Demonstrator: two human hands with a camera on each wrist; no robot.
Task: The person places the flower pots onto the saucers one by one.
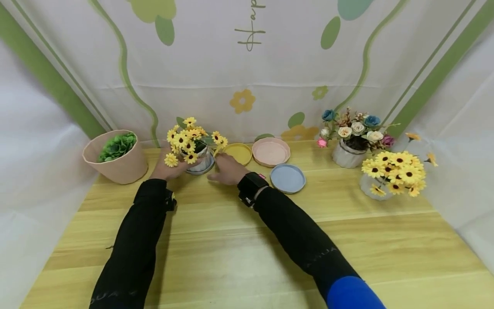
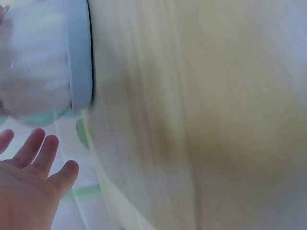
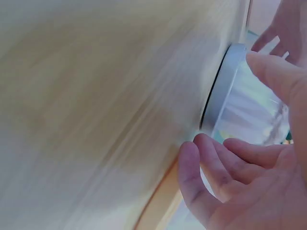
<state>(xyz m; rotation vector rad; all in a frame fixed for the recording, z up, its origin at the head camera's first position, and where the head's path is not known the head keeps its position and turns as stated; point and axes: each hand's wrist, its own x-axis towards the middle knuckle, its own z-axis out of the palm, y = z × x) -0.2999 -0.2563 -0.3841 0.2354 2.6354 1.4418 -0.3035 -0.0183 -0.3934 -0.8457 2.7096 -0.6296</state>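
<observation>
A whitish pot [image 1: 203, 160] of yellow daisy-like flowers [image 1: 181, 140] stands upright on a blue-grey saucer [image 1: 200, 172], left of the table's middle at the back. To its left is my left hand [image 1: 165, 166], fingers spread and partly hidden by the blooms; the left wrist view shows the hand [image 2: 29, 191] apart from the pot [image 2: 36, 62]. On the other side is my right hand [image 1: 229, 169], near the yellow saucer [image 1: 240, 153]. In the right wrist view its fingers [image 3: 192, 177] are loosely bent beside the saucer rim [image 3: 224, 84], gripping nothing; whether the thumb touches is unclear.
A pink pot [image 1: 115, 167] with green leaves stands at the left edge. Pink [image 1: 271, 152] and blue [image 1: 287, 178] saucers lie right of my right hand. At the right stand a pot of mixed roses [image 1: 349, 155] and another of yellow flowers [image 1: 395, 171]. A printed curtain [image 1: 208, 64] hangs behind.
</observation>
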